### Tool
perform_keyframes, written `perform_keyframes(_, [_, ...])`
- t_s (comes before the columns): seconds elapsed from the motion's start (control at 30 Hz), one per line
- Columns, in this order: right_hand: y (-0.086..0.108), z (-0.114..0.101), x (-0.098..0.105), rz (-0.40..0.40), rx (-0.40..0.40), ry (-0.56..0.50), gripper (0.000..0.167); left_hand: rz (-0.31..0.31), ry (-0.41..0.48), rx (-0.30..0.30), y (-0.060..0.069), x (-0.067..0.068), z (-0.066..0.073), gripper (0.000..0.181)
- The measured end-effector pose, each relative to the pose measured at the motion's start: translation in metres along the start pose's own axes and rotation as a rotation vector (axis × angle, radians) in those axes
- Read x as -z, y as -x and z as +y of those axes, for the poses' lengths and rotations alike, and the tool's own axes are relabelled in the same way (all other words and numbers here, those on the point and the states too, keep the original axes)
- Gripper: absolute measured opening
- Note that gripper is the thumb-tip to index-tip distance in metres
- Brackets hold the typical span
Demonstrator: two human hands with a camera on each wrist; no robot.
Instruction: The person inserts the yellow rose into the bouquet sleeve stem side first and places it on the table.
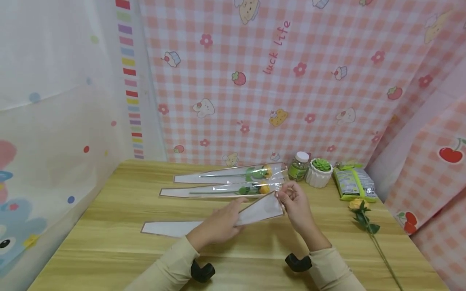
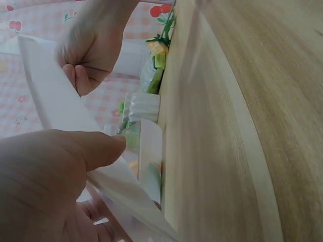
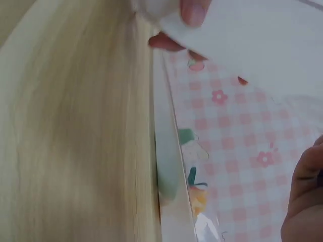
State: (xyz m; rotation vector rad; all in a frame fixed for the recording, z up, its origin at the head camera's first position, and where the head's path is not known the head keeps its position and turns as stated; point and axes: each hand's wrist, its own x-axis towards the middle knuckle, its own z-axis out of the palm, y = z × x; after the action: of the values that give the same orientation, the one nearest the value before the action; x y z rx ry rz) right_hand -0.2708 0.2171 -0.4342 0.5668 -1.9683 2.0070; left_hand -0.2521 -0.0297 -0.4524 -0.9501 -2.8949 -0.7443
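Observation:
A long, tapering white flower sleeve with a brown border is raised at its wide end, while its narrow end lies toward the left of the table. My left hand grips the sleeve around its middle; in the left wrist view, the thumb lies on one face and fingers show behind. At the wide end's upper corner, my right hand pinches the edge between thumb and fingers. No flower is visible inside this sleeve. Just beyond, two clear-fronted sleeves each contain a yellow rose, a nearer rose and a farther rose.
A loose yellow rose with a long stem lies at the right on the wooden table. Along the back right stand a lidded jar and a potted succulent, beside a green packet. A checked cloth hangs behind.

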Motion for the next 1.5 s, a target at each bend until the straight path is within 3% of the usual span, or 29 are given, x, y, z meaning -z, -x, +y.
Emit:
perform_keyframes(0.1, [0.000,-0.004,0.000,-0.026,-0.053,-0.039,0.012,-0.004,0.016,0.009,-0.001,0.002,0.002,0.070])
perform_keyframes(0.17, [0.000,-0.008,0.002,-0.048,-0.077,-0.027,0.015,-0.006,0.016,0.016,0.000,0.005,0.003,0.071])
perform_keyframes(0.27, [0.000,-0.013,0.005,-0.105,-0.068,0.047,0.015,0.000,-0.021,0.023,0.001,0.010,0.002,0.072])
perform_keyframes(0.4, [-0.002,-0.021,0.007,-0.197,-0.068,0.197,0.002,0.038,-0.095,0.043,0.002,0.014,-0.001,0.076])
perform_keyframes(0.53, [-0.005,-0.025,0.009,-0.293,-0.140,0.328,0.015,0.087,-0.145,0.060,0.002,0.017,-0.005,0.076])
perform_keyframes(0.7, [-0.008,-0.024,0.016,-0.495,-0.184,0.464,0.025,0.129,-0.150,0.054,0.000,0.025,-0.010,0.074])
perform_keyframes(0.83, [-0.009,-0.020,0.017,-0.569,-0.208,0.434,0.036,0.116,-0.141,0.046,0.000,0.030,-0.013,0.078])
perform_keyframes(1.03, [-0.008,-0.010,0.014,-0.580,-0.275,0.218,0.058,0.033,-0.136,-0.035,0.001,0.035,-0.016,0.102])
perform_keyframes(1.17, [-0.006,-0.009,0.014,-0.568,-0.288,0.213,0.054,-0.013,-0.102,-0.125,0.003,0.038,-0.012,0.116])
perform_keyframes(1.37, [-0.003,-0.011,0.009,-0.603,-0.287,0.274,0.051,0.067,-0.156,-0.299,0.002,0.032,0.007,0.114])
perform_keyframes(1.5, [0.003,-0.014,0.001,-0.676,-0.352,0.248,0.062,0.097,-0.225,-0.341,0.000,0.021,0.017,0.120])
